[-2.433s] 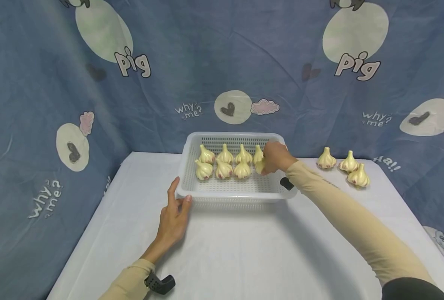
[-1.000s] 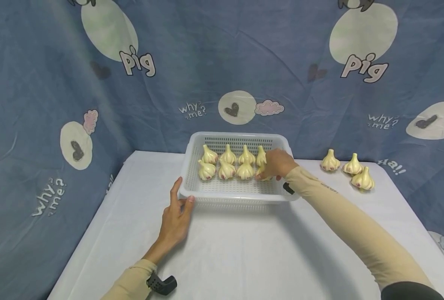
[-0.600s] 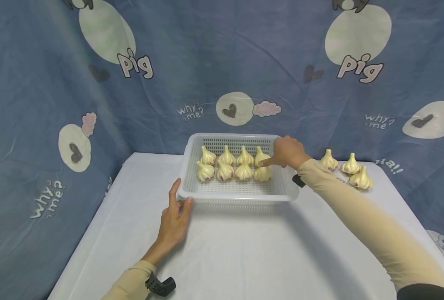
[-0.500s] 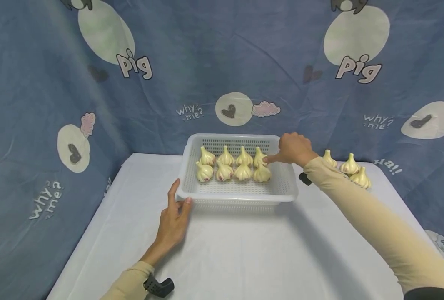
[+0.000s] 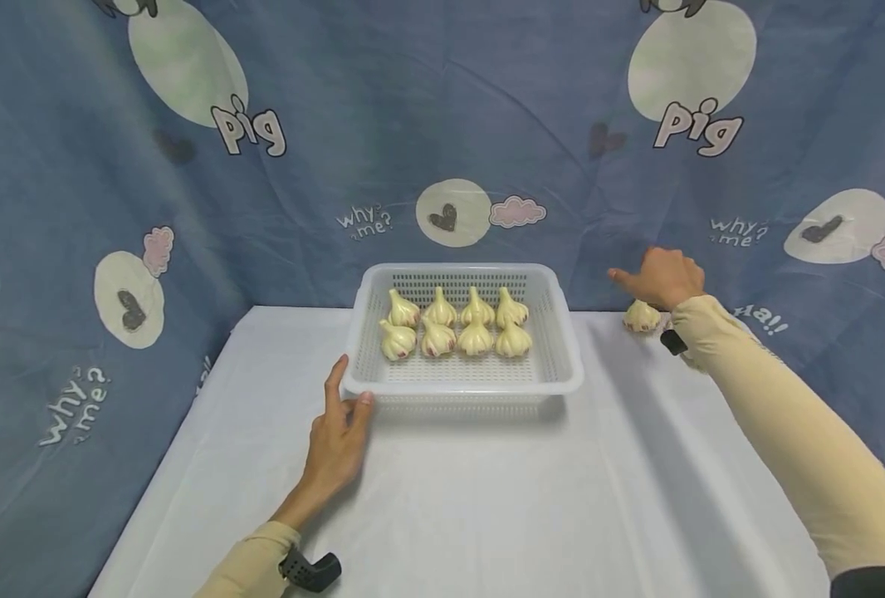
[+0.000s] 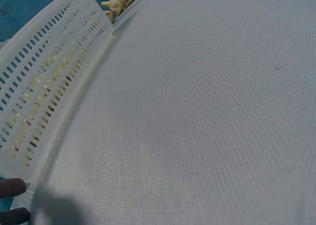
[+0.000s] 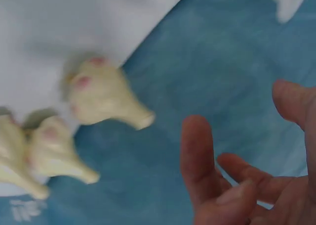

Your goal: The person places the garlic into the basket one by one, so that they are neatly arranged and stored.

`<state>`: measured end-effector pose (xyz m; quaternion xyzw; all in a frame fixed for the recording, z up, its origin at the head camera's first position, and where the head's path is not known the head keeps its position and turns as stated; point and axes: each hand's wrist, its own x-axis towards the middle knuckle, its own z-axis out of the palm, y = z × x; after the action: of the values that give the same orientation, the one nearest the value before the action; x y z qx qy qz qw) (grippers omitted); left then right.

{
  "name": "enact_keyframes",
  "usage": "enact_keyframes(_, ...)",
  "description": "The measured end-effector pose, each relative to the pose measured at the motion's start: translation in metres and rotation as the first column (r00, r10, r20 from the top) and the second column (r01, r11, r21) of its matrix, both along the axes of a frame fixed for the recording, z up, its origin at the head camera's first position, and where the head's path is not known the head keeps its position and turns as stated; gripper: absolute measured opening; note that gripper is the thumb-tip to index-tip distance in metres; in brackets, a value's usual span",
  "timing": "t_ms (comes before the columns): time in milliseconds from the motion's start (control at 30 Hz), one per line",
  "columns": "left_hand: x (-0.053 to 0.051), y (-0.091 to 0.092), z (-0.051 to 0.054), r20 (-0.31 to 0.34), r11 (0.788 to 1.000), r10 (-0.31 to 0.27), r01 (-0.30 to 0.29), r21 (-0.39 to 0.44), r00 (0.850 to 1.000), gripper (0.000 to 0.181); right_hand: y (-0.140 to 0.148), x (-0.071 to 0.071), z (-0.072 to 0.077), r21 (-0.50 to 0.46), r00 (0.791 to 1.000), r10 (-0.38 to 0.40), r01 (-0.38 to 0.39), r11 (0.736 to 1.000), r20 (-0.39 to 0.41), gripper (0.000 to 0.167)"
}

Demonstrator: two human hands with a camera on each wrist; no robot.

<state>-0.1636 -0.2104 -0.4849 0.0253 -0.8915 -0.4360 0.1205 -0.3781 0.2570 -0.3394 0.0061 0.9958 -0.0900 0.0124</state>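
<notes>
In the head view, the right hand (image 5: 662,278) hangs over the far right part of the worktop (image 5: 487,482), well apart from the basket (image 5: 461,389), thumb pointing out to the left. A garlic bulb (image 5: 641,318) shows just beneath it; the hand hides its neck, and the sleeve covers whatever lies further right. The right hand is plainly the nearer one: the left hand (image 5: 334,436) is across at the basket's near left corner, fingers fairly straight, touching the rim and not clenched. Eight bulbs (image 5: 438,340) sit in the basket in two rows of four. Compared with half a second ago, the right hand has left the basket's right side and come across to the loose bulb; the eight bulbs and the left hand keep their places.

In the left wrist view, two fingertips (image 6: 12,188) are at the basket's corner, and three loose bulbs (image 6: 116,5) show beyond its far end.

In the right wrist view, the fingers are parted and hold nothing. The nearest loose bulb lies left of the fingertips, apart from them, its long axis slanting so that the neck points toward the fingers. Two more bulbs (image 7: 59,151) lie further left.
</notes>
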Motion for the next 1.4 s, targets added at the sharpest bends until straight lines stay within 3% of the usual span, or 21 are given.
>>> enact_keyframes(267,-0.002,-0.003,0.003,0.001,1.000,0.011,-0.011,-0.001,1.000,0.066,0.030,-0.005,-0.029,-0.009,0.992,-0.021,0.022,1.000,0.127,0.062)
enact_keyframes(433,-0.002,-0.003,0.003,0.006,1.000,0.007,-0.007,0.001,1.000,0.066,0.031,-0.007,-0.053,0.014,0.995,-0.021,0.020,1.000,0.095,0.060)
enact_keyframes(800,-0.001,-0.001,-0.001,-0.018,1.000,0.003,-0.004,-0.005,1.000,0.065,0.031,-0.014,-0.090,0.005,0.999,-0.035,0.035,0.999,0.030,0.062)
enact_keyframes(1067,-0.001,-0.001,-0.002,-0.024,1.000,0.004,-0.004,-0.005,1.000,0.065,0.032,-0.011,-0.096,-0.028,0.999,-0.049,0.049,0.998,0.010,0.058)
enact_keyframes(1400,-0.001,0.000,-0.002,-0.023,1.000,0.002,-0.002,-0.006,1.000,0.066,0.041,0.000,-0.098,-0.074,0.999,0.016,-0.012,0.997,0.049,0.076)
